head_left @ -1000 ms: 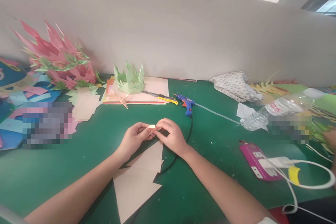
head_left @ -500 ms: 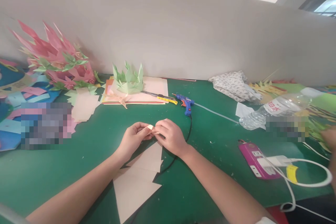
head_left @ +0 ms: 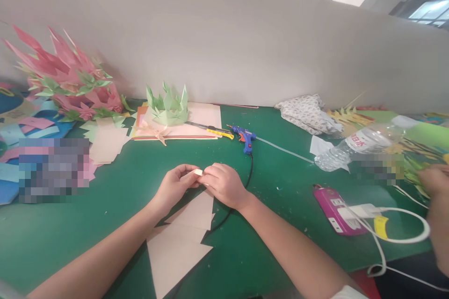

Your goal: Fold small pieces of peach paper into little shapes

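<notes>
My left hand point(head_left: 174, 185) and my right hand point(head_left: 223, 183) meet over the green table point(head_left: 115, 196), both pinched on one small folded piece of pale peach paper point(head_left: 198, 172). Only a corner of that piece shows between the fingertips. Under my wrists lie cut peach paper triangles point(head_left: 178, 243). A blue glue gun point(head_left: 244, 137) rests just beyond my hands, and its black cord point(head_left: 249, 173) runs past my right hand.
A green paper crown point(head_left: 168, 105) sits on peach sheets beside a yellow utility knife point(head_left: 217, 131). Pink paper flowers point(head_left: 66, 79) stand far left. A water bottle point(head_left: 358, 145), a magenta power strip point(head_left: 333, 209) with white cable, and another person's hand point(head_left: 435, 180) are at right.
My hands stay together on the small paper piece, fingers shifting slightly. The view has drifted a little to the right.
</notes>
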`<state>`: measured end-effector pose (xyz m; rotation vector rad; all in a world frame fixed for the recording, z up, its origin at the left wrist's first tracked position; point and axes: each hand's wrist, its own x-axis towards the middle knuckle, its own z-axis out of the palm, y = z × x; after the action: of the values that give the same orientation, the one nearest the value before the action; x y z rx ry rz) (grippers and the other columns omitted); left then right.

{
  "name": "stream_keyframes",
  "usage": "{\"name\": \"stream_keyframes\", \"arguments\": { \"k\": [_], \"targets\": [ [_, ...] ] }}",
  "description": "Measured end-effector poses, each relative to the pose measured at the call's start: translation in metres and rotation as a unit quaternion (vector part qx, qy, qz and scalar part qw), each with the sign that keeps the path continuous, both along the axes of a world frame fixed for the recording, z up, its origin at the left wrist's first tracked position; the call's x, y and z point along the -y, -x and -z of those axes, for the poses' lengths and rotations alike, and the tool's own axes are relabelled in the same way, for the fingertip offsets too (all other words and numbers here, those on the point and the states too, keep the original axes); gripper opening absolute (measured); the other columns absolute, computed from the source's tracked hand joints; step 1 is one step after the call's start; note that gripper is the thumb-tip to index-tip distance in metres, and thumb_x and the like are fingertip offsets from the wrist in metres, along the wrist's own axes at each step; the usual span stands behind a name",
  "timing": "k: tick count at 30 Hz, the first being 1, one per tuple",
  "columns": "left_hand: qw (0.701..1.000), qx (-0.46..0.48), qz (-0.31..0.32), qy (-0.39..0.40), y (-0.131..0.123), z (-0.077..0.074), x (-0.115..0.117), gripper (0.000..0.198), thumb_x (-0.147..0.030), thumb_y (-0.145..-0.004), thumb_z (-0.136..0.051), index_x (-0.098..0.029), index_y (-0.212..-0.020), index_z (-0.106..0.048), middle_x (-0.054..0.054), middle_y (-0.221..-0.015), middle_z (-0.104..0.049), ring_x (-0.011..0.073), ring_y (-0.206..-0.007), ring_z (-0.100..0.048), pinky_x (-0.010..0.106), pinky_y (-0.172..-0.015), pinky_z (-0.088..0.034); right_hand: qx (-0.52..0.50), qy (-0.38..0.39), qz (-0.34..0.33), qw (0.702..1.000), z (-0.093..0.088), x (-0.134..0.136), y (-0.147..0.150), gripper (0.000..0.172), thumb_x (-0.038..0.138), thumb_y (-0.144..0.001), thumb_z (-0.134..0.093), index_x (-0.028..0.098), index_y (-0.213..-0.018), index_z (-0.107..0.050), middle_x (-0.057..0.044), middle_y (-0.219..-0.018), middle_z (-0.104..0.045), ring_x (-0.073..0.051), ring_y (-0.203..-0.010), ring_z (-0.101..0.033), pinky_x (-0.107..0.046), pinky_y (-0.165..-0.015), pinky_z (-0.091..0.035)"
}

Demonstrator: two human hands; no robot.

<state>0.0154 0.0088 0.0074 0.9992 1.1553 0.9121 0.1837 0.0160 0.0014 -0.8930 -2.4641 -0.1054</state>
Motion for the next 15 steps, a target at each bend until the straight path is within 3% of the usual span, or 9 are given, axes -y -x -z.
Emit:
{"name": "stream_keyframes", "arguments": {
  "k": [6, 11, 15],
  "targets": [
    [1.000, -0.015, 0.003, 0.005, -0.001, -0.003, 0.001, 0.032, -0.040, -0.067, -0.066, -0.013, -0.083, -0.064, 0.004, -0.074, -0.066, 0.0126, -0.066, -0.061, 0.023, -0.065, -0.050, -0.004, -0.010, 0.002, 1.000, -0.002, 0.001, -0.002, 0.028, 0.022, -0.092, -0.039, 0.022, -0.084, -0.066, -0.003, -0.072, -0.059, -0.015, -0.064, -0.045, -0.028, -0.058, -0.034],
    [1.000, -0.019, 0.009, 0.005, 0.000, -0.002, 0.001, 0.032, -0.040, -0.069, -0.064, -0.012, -0.083, -0.065, 0.005, -0.075, -0.068, 0.0138, -0.069, -0.062, 0.025, -0.067, -0.050, -0.068, 0.077, -0.038, 0.994, 0.002, -0.002, -0.008, 0.022, 0.024, -0.090, -0.042, 0.023, -0.097, -0.063, -0.004, -0.085, -0.064, -0.015, -0.075, -0.053, -0.028, -0.066, -0.041],
    [0.999, -0.032, 0.024, -0.009, 0.002, 0.000, 0.000, 0.033, -0.041, -0.071, -0.062, -0.012, -0.087, -0.065, 0.006, -0.074, -0.068, 0.0143, -0.070, -0.063, 0.026, -0.069, -0.050, -0.119, 0.114, -0.040, 0.986, 0.006, -0.004, -0.010, 0.021, 0.023, -0.089, -0.044, 0.023, -0.092, -0.065, -0.004, -0.083, -0.067, -0.015, -0.074, -0.057, -0.030, -0.068, -0.044]
  ]
}}
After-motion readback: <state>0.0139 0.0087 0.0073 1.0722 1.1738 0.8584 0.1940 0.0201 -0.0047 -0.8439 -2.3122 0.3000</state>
